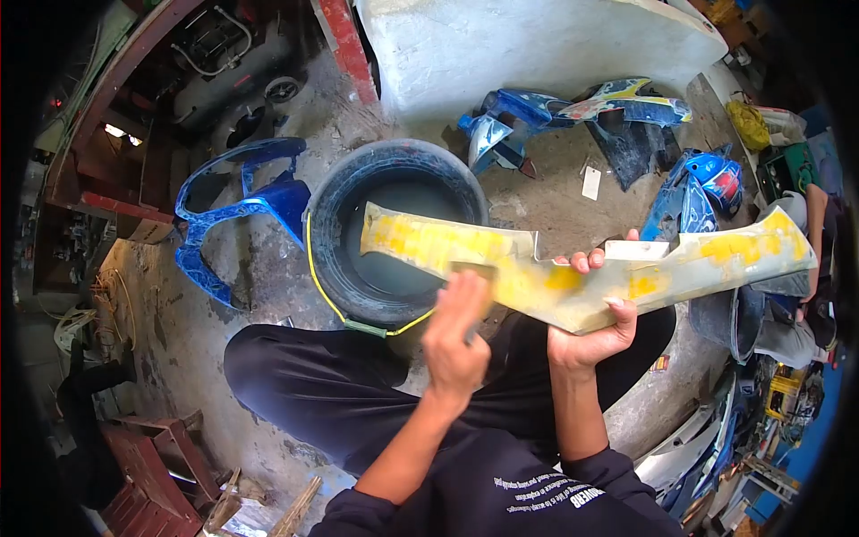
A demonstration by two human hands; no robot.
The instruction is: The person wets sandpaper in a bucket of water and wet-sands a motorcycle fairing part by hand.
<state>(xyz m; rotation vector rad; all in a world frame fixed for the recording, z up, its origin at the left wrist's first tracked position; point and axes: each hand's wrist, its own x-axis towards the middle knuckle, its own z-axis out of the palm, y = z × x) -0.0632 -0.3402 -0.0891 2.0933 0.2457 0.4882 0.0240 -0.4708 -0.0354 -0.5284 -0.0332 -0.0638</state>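
My right hand (595, 331) grips a long motorcycle fairing panel (564, 288) near its middle, thumb in front and fingertips over the upper edge. The panel is grey-white with worn yellow patches, and its left end reaches over a black bucket (322, 192) of cloudy water. Against the panel's face, my left hand (456, 336) presses a brownish piece of sandpaper (474, 268) under its extended fingers. Those fingers are slightly blurred, and most of the sandpaper is hidden beneath them.
A blue fairing frame (210, 215) lies left of the bucket. Blue panels (519, 112) and a white tag (591, 182) lie on the floor beyond. Another person (792, 331) sits at right beside a dark bucket (729, 318). A wooden stool (157, 474) stands lower left.
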